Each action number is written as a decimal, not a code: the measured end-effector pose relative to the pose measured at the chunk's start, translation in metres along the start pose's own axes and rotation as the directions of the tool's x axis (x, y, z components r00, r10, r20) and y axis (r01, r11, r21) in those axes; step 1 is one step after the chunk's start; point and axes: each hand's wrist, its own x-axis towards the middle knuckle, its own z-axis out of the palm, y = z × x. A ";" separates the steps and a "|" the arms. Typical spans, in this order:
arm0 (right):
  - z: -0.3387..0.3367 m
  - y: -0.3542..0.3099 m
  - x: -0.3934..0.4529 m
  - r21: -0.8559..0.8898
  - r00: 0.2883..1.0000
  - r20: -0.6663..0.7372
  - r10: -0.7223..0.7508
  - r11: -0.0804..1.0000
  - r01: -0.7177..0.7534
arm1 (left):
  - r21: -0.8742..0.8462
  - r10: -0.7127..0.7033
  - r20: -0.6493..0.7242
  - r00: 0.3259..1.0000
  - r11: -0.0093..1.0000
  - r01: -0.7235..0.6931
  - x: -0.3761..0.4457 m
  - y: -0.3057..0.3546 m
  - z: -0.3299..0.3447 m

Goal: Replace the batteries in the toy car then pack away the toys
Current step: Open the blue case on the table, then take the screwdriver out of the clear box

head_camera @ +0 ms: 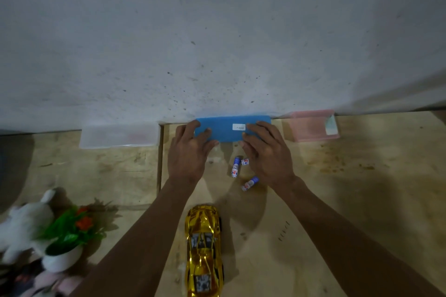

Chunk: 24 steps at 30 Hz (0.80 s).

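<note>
It looked like a plain home room: a rough plywood bench (362, 200) against a stained whitewashed wall (217, 31) (toys scattered about).

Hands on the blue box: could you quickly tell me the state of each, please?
Left hand: grips the left end of the blue box.
Right hand: grips its right end.

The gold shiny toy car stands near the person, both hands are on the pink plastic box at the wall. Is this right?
Not quite. In the head view the left hand and right hand are on the blue plastic box; the pink plastic box lies untouched beside it. The gold shiny toy car does stand near the person.
</note>
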 end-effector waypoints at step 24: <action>0.095 -0.301 0.092 0.552 0.188 0.521 0.832 -0.160 -0.818 | 0.082 -0.331 0.116 0.936 0.943 0.323 -0.040 -0.211 -0.103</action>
